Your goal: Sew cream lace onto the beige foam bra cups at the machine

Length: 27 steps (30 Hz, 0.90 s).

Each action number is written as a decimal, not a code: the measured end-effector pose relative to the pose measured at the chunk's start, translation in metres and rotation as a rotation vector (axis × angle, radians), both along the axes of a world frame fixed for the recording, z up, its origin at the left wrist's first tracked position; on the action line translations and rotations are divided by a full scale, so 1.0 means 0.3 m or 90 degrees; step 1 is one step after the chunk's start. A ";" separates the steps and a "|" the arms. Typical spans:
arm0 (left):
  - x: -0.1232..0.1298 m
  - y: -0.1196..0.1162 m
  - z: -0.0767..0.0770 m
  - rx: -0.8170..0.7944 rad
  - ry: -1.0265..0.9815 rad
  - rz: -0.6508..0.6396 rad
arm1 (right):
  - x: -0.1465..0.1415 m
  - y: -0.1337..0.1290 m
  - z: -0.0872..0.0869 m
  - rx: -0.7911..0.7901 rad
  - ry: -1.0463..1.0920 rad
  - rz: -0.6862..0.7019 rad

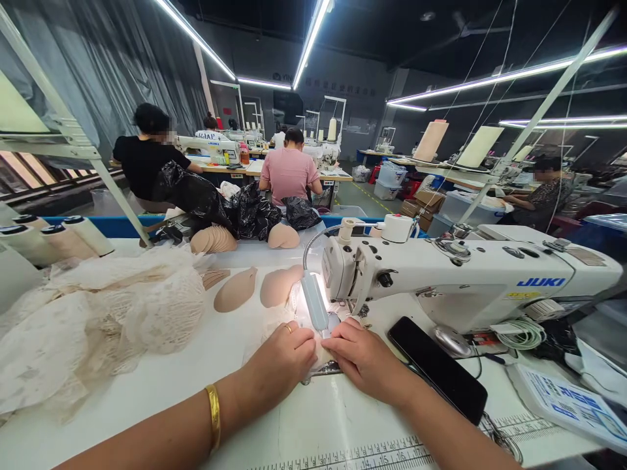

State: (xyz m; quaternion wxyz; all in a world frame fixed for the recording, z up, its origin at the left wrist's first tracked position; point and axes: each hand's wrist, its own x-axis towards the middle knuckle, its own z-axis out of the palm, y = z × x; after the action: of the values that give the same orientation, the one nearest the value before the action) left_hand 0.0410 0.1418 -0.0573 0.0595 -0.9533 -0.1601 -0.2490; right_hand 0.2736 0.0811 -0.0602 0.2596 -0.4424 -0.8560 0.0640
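Note:
Both my hands work at the needle end of a white sewing machine, under a small lit lamp. My left hand, with a ring and a gold bangle, is closed on the edge of pale lace fabric. My right hand lies just right of it, its fingers bent and pressed onto the same fabric close to the needle area. The needle itself is hidden behind the lamp and fingers. Beyond my left hand, two beige bra cups rest on the table, one partly under the lace.
A heap of cream lace covers the table's left side, with thread cones behind. Stacked beige cups and black plastic bags lie at the back. A phone and a plastic box sit right. Co-workers sit farther off.

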 end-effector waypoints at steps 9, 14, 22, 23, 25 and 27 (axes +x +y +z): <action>0.013 0.138 0.033 -0.065 0.008 -0.138 | -0.002 0.006 -0.012 0.025 -0.002 -0.059; 0.023 0.181 0.063 -0.071 0.007 -0.181 | -0.004 0.009 -0.006 0.006 -0.016 -0.081; 0.027 0.201 0.079 -0.102 0.013 -0.204 | -0.002 0.008 -0.004 0.014 -0.024 -0.076; 0.027 0.201 0.082 -0.107 0.017 -0.204 | -0.001 0.008 -0.006 0.017 -0.023 -0.073; 0.027 0.203 0.088 -0.117 0.024 -0.201 | 0.001 0.008 -0.010 0.021 -0.023 -0.075; 0.028 0.207 0.092 -0.125 0.031 -0.191 | 0.001 0.008 -0.010 0.025 -0.024 -0.081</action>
State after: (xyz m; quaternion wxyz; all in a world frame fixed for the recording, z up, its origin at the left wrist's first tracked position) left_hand 0.0494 0.2038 -0.0296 -0.0676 -0.9735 -0.0384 -0.2151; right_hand 0.2738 0.0835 -0.0634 0.2555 -0.4918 -0.8321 0.0226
